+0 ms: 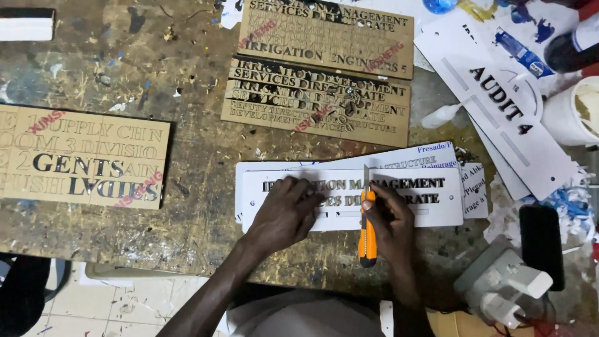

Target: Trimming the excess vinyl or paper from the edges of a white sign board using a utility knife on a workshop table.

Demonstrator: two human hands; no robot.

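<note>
Low in the middle of the frame, our left hand (pixel 284 215) presses flat on the white sign (pixel 437 209). Our right hand (pixel 392 224) grips the orange knife (pixel 367 234) tight, blade on the sign's lettering.

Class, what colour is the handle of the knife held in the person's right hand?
Orange; the knife in the right hand shows best in the head view.
</note>
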